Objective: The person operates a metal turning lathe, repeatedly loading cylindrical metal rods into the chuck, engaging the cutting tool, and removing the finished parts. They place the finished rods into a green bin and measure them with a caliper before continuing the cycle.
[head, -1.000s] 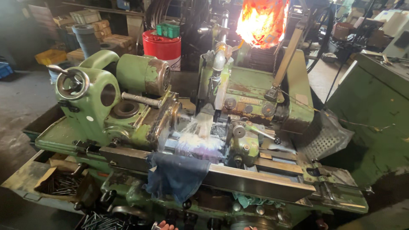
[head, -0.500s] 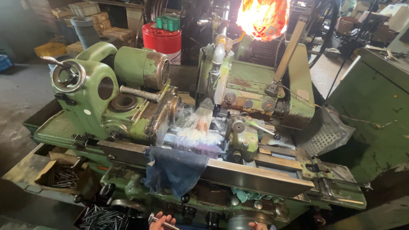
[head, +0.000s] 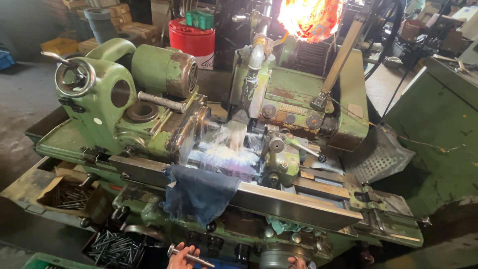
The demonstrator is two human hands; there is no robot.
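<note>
Two hands show at the very bottom of the view, and both are mine. My left hand (head: 180,255) is curled around a thin metal rod (head: 191,258), so that grip is closed on the rod. The rod sits low in front of the big green grinding machine (head: 149,114), just to the right of the tray of loose metal pins (head: 113,244). Its long side runs from upper left to lower right, nearly flat, with a small round end (head: 171,248) near my knuckles and the free end pointing to the right. My right hand (head: 298,262) only peeks in below the round grey knob (head: 276,255), and I cannot tell if it is gripping anything. I think the best way to hold the rod is firm but not tight, near its middle, so it stays level and does not tip. I should keep my fingers away from the wet, splashing part (head: 231,144) up by the wheel. A dark blue rag (head: 199,192) hangs over the front rail (head: 294,201), well above my hands.
</note>
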